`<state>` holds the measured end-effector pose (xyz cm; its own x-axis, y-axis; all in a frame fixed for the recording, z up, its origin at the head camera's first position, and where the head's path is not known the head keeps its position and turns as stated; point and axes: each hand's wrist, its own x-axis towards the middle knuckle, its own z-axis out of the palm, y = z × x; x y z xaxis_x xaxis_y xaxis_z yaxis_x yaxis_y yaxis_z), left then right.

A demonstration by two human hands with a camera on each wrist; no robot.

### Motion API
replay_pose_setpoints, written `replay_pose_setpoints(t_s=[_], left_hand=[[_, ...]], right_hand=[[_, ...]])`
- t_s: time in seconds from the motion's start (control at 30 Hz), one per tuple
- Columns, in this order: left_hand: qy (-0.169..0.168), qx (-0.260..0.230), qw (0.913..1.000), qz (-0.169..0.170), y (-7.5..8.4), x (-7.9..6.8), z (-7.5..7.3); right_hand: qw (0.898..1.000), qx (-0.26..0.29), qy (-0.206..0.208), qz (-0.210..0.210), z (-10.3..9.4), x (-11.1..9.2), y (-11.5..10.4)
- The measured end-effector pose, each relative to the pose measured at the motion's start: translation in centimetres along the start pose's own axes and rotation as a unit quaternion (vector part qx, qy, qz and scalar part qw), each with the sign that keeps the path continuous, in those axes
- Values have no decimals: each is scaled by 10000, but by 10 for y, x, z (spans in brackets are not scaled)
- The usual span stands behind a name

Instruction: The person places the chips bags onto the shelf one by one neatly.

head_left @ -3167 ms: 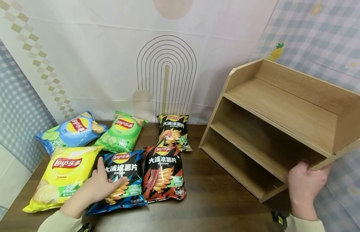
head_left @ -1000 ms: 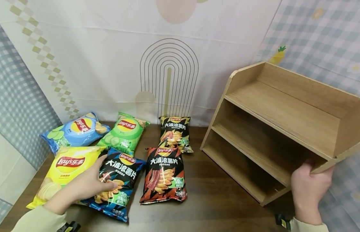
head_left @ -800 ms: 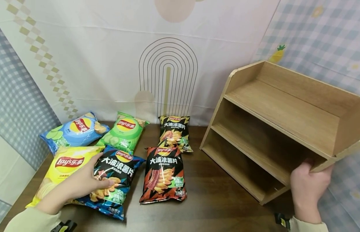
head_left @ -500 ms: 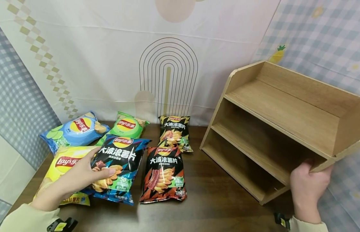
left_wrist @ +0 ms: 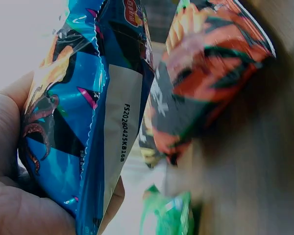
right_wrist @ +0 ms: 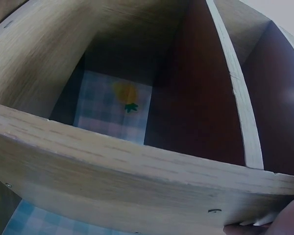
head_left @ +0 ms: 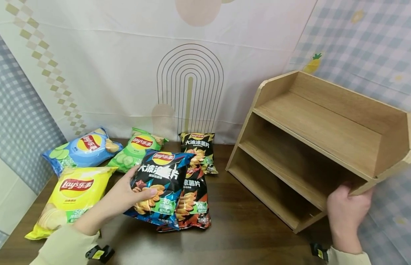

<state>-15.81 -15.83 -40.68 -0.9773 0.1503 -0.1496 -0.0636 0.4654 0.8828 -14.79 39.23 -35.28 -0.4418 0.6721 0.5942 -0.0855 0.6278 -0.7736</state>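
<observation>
Chip bag, blue, gripped by left hand, seven o'clock, partly hiding red bag; right hand grips shelf, four o'clock.

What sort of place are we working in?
Probably a makeshift tabletop set rather than a shop: printed cloth hangings behind a dark wood-look table, plus one small wooden shelf unit.
</observation>
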Motion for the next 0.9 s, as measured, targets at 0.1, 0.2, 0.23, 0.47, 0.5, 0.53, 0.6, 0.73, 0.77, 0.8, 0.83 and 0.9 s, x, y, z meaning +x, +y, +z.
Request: replay_pose_setpoints(t_s=[0.1, 0.2, 0.23, 0.47, 0.5, 0.53, 0.6, 0.73, 0.77, 0.8, 0.83, 0.9], left_hand=[[-34, -53, 9997, 253, 11, 8, 16], [-75, -118, 9978, 647, 24, 17, 36], [-76, -145, 9970, 763, 29, 20, 44], [-331, -527, 9934, 966, 58, 41, 98], [-406, -575, 9929, 956, 62, 43, 105], [-448, -555, 9927, 975, 66, 44, 111], [-544, -624, 9907, 1077, 76, 48, 122], [-673, -643, 9862, 1366, 91, 55, 141], [-720, -672, 9851, 1409, 95, 57, 146], [-773, -719, 9836, 1465, 98, 59, 150], [-814, -735, 9824, 1510, 102, 61, 154], [-910, -861, 9780, 1668, 109, 67, 162]], right_hand=[[10000, -21, 4, -48, -1, 0, -1], [10000, -68, 8, -26, -1, 1, -1], [10000, -74, 9, -17, -1, 1, -1], [9999, -112, -4, -19, -1, 1, 2], [9999, -111, -13, -17, 0, 1, 3], [9999, -112, -21, -14, 0, 1, 3], [9999, -113, -17, -26, 0, 0, 4], [9999, -100, -21, -89, -1, 1, 5], [9999, -85, -22, -125, 0, 1, 4], [9999, -54, -36, -156, 0, 1, 4], [9998, -38, -39, -196, 0, 1, 4], [9996, -15, -37, -273, 0, 2, 3]])
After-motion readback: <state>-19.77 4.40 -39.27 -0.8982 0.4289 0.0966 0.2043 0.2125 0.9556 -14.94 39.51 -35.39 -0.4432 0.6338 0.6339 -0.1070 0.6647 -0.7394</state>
